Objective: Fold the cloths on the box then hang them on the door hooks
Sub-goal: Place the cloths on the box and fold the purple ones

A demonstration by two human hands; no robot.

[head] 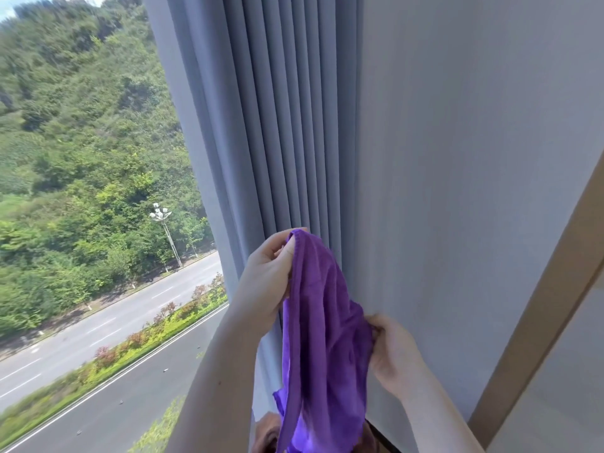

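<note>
A purple cloth (pixel 322 338) hangs in the air in front of me, bunched and draping down past the bottom edge. My left hand (pixel 268 282) pinches its top hem, raised at centre. Lower and to the right, my right hand (pixel 392 351) grips the cloth's right edge. No box and no hooks are in view.
A grey pleated curtain (pixel 277 125) hangs straight ahead, with a pale grey wall (pixel 474 158) to its right. A beige door frame (pixel 539 322) runs diagonally at the far right. On the left, a large window (pixel 98 191) looks onto a road and trees.
</note>
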